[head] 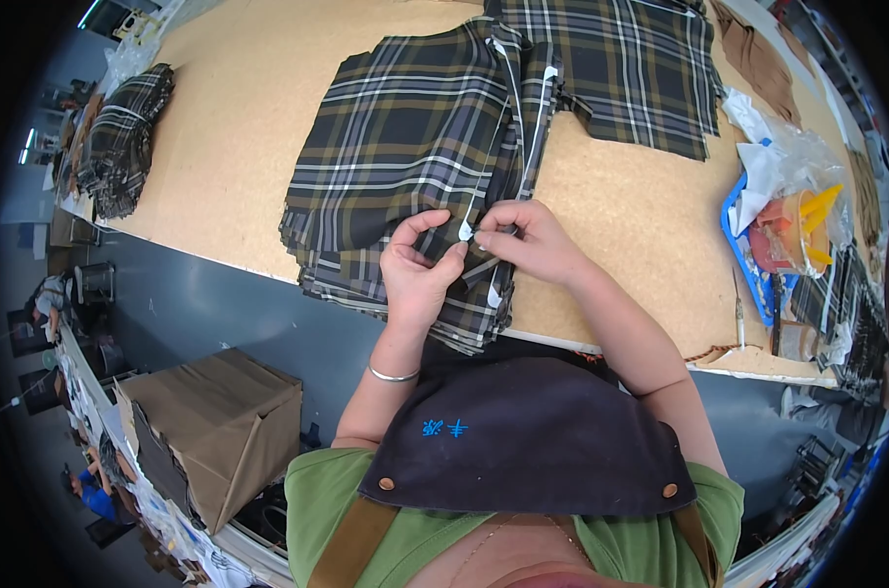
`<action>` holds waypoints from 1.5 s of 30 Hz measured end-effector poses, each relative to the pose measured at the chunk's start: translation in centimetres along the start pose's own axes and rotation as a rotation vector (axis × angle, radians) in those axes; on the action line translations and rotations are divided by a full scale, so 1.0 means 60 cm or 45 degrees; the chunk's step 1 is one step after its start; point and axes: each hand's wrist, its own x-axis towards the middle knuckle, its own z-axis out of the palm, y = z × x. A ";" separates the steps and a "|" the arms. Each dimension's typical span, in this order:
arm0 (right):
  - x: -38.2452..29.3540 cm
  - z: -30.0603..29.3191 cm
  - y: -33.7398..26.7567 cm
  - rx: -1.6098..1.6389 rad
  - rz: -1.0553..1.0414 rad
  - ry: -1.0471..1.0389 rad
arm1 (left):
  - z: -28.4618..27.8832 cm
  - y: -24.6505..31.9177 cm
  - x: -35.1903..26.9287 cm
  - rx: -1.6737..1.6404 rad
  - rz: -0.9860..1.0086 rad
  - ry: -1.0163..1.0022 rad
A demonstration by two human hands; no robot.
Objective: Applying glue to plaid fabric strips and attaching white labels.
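Note:
A stack of cut plaid fabric panels [408,125] lies on the worktable before me, its near end overhanging the edge. Narrow white strips with small white tabs run along its folded right side. My left hand [421,268] rests over the near part of the top panel, thumb and fingertips at a white tab [466,231]. Just right of that tab, my right hand [533,241] pinches a small bit at the fabric's edge between thumb and index finger; whether it is cloth or a tab is hidden. Another white tab [494,297] shows below, between my wrists.
More plaid panels [628,73] lie at the back right. A blue tray [738,242] with an orange container [786,231] and plastic film stands at the right, near an awl-like tool [739,323]. A tied plaid bundle [125,140] is far left. A brown fabric-covered box [216,426] stands below; people work beyond.

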 end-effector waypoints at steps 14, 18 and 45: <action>0.002 0.008 -0.016 -0.144 0.165 0.150 | -0.002 0.016 -0.007 0.158 -0.027 -0.049; 0.003 -0.009 -0.027 0.321 0.345 0.041 | -0.005 -0.006 -0.002 0.028 0.018 -0.001; 0.002 -0.009 -0.036 -0.662 -0.436 0.253 | -0.001 0.001 -0.002 -0.043 0.062 -0.033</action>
